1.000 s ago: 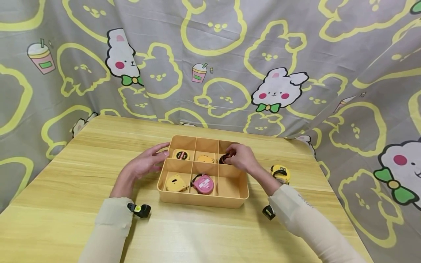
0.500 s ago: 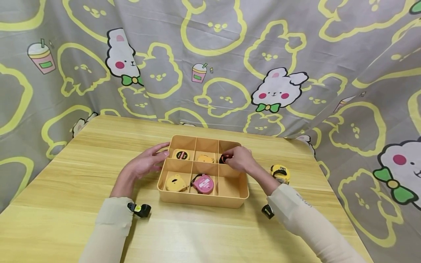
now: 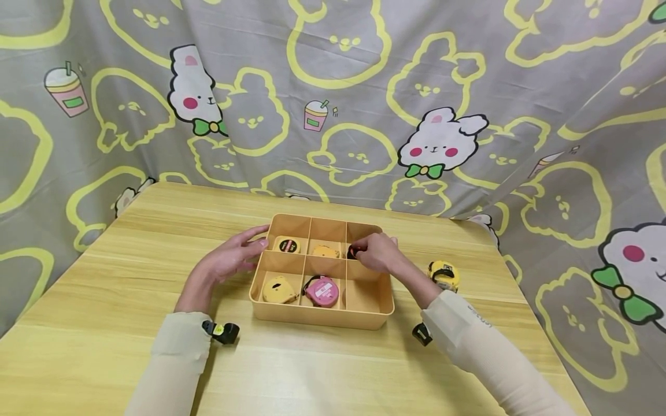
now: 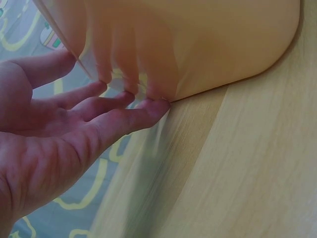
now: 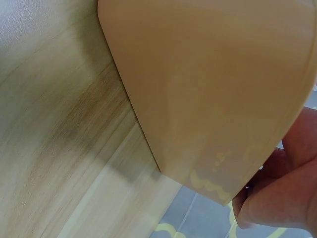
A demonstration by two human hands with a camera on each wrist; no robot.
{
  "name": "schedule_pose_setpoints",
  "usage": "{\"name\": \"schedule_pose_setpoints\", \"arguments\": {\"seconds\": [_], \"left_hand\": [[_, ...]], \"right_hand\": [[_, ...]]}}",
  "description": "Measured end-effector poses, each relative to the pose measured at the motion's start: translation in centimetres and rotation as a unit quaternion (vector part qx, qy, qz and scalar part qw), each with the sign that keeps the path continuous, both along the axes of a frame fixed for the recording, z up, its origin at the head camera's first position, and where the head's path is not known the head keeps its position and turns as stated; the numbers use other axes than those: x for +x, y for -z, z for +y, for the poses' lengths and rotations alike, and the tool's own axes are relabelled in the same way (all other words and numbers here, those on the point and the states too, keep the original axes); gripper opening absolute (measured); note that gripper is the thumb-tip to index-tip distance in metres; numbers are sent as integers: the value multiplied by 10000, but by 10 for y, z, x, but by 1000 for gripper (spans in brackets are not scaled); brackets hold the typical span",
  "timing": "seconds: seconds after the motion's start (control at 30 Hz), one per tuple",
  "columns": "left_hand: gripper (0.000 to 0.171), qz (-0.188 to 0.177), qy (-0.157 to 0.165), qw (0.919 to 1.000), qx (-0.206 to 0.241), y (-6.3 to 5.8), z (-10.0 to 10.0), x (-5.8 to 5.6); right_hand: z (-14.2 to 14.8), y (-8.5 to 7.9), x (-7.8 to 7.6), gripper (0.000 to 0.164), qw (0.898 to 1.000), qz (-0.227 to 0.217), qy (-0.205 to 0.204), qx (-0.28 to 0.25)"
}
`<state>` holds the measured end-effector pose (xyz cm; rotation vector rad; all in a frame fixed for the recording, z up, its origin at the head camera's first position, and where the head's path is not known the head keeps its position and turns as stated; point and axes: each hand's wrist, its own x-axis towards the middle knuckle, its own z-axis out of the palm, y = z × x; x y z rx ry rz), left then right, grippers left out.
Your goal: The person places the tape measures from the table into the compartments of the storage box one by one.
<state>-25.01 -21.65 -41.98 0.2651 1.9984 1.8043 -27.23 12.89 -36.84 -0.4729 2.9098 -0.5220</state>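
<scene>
An orange six-compartment organizer box [image 3: 319, 319] stands on the table. My left hand [image 3: 231, 258] rests against its left side, fingers nearly straight; in the left wrist view the fingertips [image 4: 161, 106] touch the wall low down. My right hand [image 3: 382, 253] reaches over the rim into the back right compartment and pinches a small black and red tape measure [image 3: 353, 252], mostly hidden by the fingers. Yellow tape measures sit in the back left [image 3: 287, 245], back middle [image 3: 326, 251] and front left [image 3: 278, 290] compartments. A pink tape measure [image 3: 321, 291] occupies the front middle one.
Right of the box, beside my right forearm, lies a yellow and black tape measure [image 3: 444, 274]. Small black wrist cameras [image 3: 224, 332] are strapped at both sleeves. A patterned grey curtain [image 3: 359, 104] hangs behind the wooden table [image 3: 291, 375].
My right hand has shifted slightly left and down into the back right compartment with the black and red tape measure. My left hand has stayed against the box.
</scene>
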Motion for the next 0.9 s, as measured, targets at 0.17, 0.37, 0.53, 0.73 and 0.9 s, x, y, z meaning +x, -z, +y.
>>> {"name": "schedule_pose_setpoints", "arguments": {"seconds": [0.17,0.37,0.53,0.73,0.9], "left_hand": [[68,-32,2,10000,-20,0,-1,-1],[68,-80,1,10000,7,0,0,0],[68,-82,21,9999,110,-1,1,0],[66,-86,45,9998,149,-1,1,-1],[67,-50,47,9999,97,-1,1,0]], "right_hand": [[0,0,0,29,10000,6,-15,21],[1,-1,1,31,10000,-25,-10,-30],[5,-4,0,32,9995,-159,-15,-273],[15,-16,-1,37,9949,-571,109,-825],[25,-24,4,42,9895,-612,218,-1292]]}}
